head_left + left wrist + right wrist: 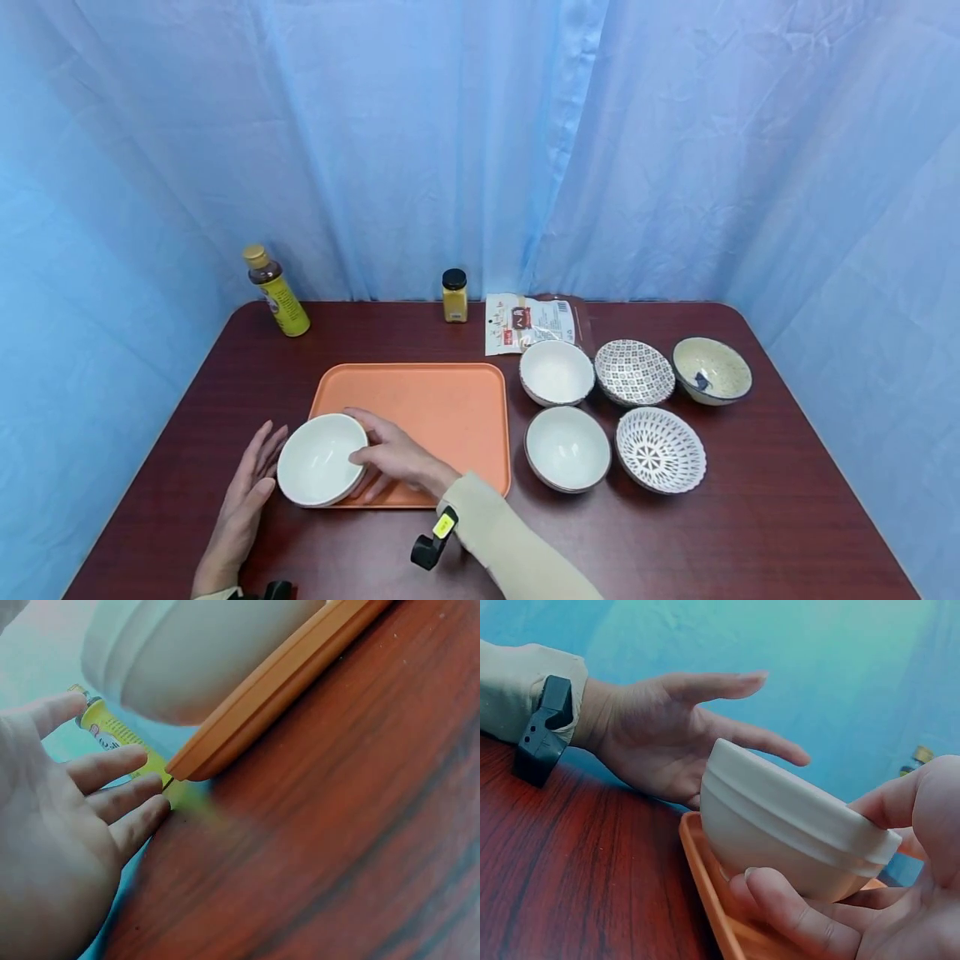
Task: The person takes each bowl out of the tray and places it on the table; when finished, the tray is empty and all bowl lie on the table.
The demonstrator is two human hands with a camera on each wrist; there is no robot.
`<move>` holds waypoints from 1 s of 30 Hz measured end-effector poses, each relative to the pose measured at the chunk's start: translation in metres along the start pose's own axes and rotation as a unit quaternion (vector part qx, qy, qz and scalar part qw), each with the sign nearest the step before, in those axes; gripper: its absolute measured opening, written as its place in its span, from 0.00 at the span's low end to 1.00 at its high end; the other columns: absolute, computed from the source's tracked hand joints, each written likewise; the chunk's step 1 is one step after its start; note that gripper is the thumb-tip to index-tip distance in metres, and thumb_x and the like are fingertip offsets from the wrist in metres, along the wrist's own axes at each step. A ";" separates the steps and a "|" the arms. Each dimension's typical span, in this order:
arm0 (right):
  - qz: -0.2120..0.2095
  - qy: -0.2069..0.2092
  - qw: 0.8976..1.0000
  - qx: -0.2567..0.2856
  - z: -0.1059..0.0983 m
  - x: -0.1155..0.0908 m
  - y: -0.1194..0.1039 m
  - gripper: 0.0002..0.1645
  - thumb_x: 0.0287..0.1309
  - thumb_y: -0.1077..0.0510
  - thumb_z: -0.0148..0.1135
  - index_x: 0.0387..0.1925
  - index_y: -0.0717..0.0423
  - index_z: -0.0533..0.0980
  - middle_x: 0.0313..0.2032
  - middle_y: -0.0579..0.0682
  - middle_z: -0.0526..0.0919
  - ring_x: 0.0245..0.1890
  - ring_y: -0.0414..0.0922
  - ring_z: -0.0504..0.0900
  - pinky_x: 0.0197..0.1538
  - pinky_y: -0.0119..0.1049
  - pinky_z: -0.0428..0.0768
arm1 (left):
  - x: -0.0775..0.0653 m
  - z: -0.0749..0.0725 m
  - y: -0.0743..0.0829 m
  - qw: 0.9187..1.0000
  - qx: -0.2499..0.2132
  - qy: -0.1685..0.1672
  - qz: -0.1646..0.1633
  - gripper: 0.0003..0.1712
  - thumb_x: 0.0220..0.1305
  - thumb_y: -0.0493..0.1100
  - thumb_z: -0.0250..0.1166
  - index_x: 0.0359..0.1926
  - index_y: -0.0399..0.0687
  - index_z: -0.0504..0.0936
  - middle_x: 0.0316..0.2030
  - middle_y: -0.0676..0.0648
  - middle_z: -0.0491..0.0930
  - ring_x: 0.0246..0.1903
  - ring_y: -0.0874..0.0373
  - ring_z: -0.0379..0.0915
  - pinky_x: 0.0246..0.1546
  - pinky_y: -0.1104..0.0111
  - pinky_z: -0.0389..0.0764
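A plain white bowl (pixel 321 461) stands tilted over the left front corner of the orange tray (pixel 442 400). My right hand (pixel 397 454) grips its right side, the thumb over the rim and the fingers beneath, as the right wrist view shows. Ridges run around the bowl's outer wall (pixel 780 817). Just left of the bowl is my left hand (pixel 242 500), its fingers extended and the palm facing the bowl. In the left wrist view that hand (pixel 67 802) holds nothing, and a gap shows between its fingers and the bowl (pixel 202 660).
Right of the tray sit several bowls, among them a plain one (pixel 567 448), a white patterned one (pixel 660 450) and a speckled one (pixel 711 371). Along the back stand a yellow-labelled bottle (pixel 277 292), a black-capped jar (pixel 454 296) and a flat packet (pixel 532 323).
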State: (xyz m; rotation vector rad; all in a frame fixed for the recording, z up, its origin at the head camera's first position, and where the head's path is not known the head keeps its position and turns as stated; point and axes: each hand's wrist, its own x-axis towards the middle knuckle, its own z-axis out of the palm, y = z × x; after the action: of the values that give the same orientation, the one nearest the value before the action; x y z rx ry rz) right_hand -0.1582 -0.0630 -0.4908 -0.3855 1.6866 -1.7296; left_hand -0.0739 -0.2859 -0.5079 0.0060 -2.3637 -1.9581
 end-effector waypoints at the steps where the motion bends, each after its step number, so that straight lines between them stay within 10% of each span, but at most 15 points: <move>1: -0.001 0.002 1.000 0.000 -0.002 -0.001 0.000 0.41 0.64 0.65 0.56 0.76 0.41 0.60 0.55 0.55 0.80 0.23 0.46 0.84 0.22 0.45 0.83 | 0.000 0.000 0.000 1.000 0.008 0.006 0.005 0.37 0.76 0.41 0.46 0.81 0.56 0.44 0.75 0.50 0.58 0.66 0.82 0.57 0.57 0.85 0.60; 8: -0.003 0.008 1.000 0.008 -0.015 -0.012 -0.002 0.43 0.62 0.66 0.55 0.77 0.42 0.59 0.53 0.57 0.80 0.22 0.49 0.85 0.21 0.43 0.82 | 0.000 0.000 -0.006 0.996 0.069 0.051 0.034 0.36 0.74 0.35 0.52 0.79 0.51 0.54 0.67 0.68 0.65 0.64 0.85 0.57 0.56 0.86 0.61; 14: -0.001 0.021 0.999 0.028 -0.030 -0.025 -0.006 0.43 0.63 0.67 0.56 0.77 0.42 0.59 0.53 0.60 0.81 0.27 0.56 0.87 0.23 0.45 0.84 | 0.002 0.001 -0.009 0.981 0.180 0.072 0.020 0.38 0.69 0.42 0.64 0.76 0.45 0.61 0.72 0.41 0.65 0.61 0.93 0.49 0.56 0.94 0.52; 19: -0.006 0.030 0.999 0.044 -0.045 -0.037 -0.011 0.43 0.62 0.67 0.55 0.77 0.43 0.58 0.52 0.61 0.80 0.26 0.50 0.86 0.23 0.43 0.83 | 0.004 0.002 -0.013 0.966 0.246 0.066 0.032 0.38 0.65 0.45 0.68 0.73 0.47 0.66 0.73 0.35 0.63 0.71 0.79 0.49 0.57 0.93 0.45; 26: -0.014 0.047 0.997 0.057 -0.068 -0.057 -0.020 0.44 0.63 0.66 0.54 0.78 0.43 0.55 0.64 0.66 0.71 0.31 0.46 0.86 0.24 0.42 0.84 | 0.008 0.003 -0.010 0.958 0.286 0.017 0.012 0.40 0.63 0.49 0.69 0.71 0.40 0.66 0.73 0.29 0.57 0.73 0.29 0.49 0.66 0.37 0.56; 30: -0.021 0.050 0.997 0.061 -0.080 -0.069 -0.026 0.45 0.65 0.65 0.52 0.79 0.42 0.52 0.68 0.68 0.66 0.32 0.46 0.86 0.25 0.41 0.84 | 0.009 0.004 -0.011 0.954 0.299 0.001 0.021 0.38 0.62 0.48 0.70 0.68 0.37 0.69 0.71 0.26 0.59 0.72 0.25 0.47 0.62 0.31 0.54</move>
State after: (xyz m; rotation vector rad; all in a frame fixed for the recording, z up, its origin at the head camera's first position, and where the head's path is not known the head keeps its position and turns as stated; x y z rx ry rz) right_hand -0.1655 0.0403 -0.4584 -0.2848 1.6429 -1.8988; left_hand -0.0838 -0.2843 -0.5188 -0.0092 -2.8200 -1.1515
